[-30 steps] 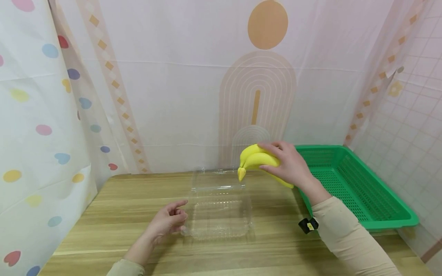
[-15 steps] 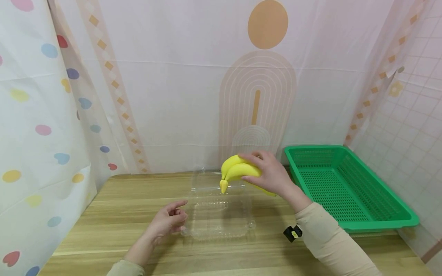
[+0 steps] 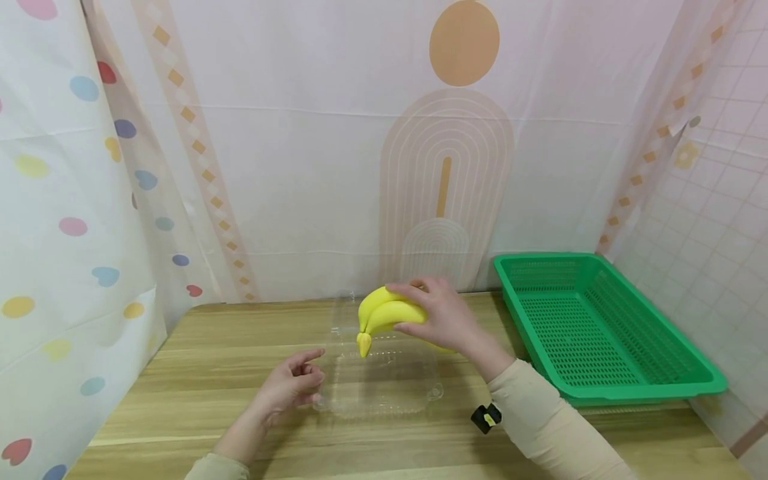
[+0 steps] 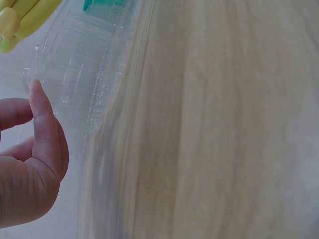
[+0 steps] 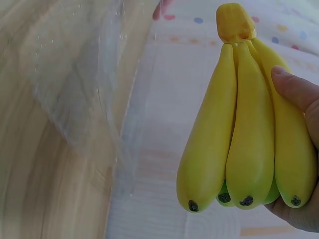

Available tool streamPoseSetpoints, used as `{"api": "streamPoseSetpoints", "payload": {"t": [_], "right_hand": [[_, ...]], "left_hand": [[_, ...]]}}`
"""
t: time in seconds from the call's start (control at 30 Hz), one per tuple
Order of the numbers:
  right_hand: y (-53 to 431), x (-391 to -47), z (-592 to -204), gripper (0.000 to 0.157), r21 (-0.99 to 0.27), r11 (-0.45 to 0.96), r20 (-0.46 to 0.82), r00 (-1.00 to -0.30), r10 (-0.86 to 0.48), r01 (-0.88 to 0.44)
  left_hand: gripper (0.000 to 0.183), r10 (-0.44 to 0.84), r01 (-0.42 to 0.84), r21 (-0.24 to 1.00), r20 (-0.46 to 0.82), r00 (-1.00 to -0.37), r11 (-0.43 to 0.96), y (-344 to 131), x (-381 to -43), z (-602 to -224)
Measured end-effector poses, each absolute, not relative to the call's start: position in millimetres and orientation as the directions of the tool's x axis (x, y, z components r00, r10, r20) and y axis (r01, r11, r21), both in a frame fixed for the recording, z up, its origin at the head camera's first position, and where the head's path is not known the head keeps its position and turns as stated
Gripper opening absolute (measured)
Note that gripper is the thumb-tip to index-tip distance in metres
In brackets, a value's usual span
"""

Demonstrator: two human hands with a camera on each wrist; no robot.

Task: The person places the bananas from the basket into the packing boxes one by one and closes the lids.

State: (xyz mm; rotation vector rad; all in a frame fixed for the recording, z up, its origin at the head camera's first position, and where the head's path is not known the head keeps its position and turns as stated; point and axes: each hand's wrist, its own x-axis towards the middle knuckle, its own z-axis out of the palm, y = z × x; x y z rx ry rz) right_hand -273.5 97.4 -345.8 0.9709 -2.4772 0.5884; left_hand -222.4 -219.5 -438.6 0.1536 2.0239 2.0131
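Note:
A bunch of yellow bananas (image 3: 393, 313) hangs over the clear plastic clamshell box (image 3: 384, 393), its stem end pointing left and down. My right hand (image 3: 441, 317) grips the bunch from above, thumb on the near side. In the right wrist view the bananas (image 5: 249, 129) show dark tips, and the thumb (image 5: 294, 89) presses along one of them. The box stands with its lid raised at the back. My left hand (image 3: 294, 383) is at the box's left side, fingers loosely bent, fingertips right at the rim; the left wrist view shows a fingertip (image 4: 36, 87) overlapping the clear plastic (image 4: 84, 64).
A green plastic basket (image 3: 648, 390) with perforated walls stands at the right of the wooden table (image 3: 210, 360). Printed curtains (image 3: 312, 187) hang behind the table and along both sides. A small black device (image 3: 486, 418) sits at the right wrist.
My right hand has carried the bananas left and slightly down, from beside the green basket to over the clear box. My left hand has stayed in place.

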Motion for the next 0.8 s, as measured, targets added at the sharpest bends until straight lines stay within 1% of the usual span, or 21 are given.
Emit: {"api": "streamPoseSetpoints", "payload": {"t": [0.17, 0.5, 0.8], "right_hand": [[87.6, -271.3, -349.9, 0.063, -0.244, 0.667, 0.484, -0.684, -0.545, -0.704], [72.8, -270.9, -359.4, 0.064, -0.194, 0.661, 0.490, -0.656, -0.575, -0.725], [61.6, -270.5, -368.2, 0.064, -0.171, 0.672, 0.431, -0.668, -0.607, -0.721]], "left_hand": [[0.065, 0.258, -0.127, 0.992, -0.130, -0.957, 0.029, -218.6, -222.6, -438.6], [0.065, 0.249, -0.124, 0.992, -0.129, -0.960, 0.037, -218.4, -222.3, -438.0], [0.065, 0.260, -0.121, 0.992, -0.128, -0.957, 0.045, -218.8, -222.5, -437.8]]}}
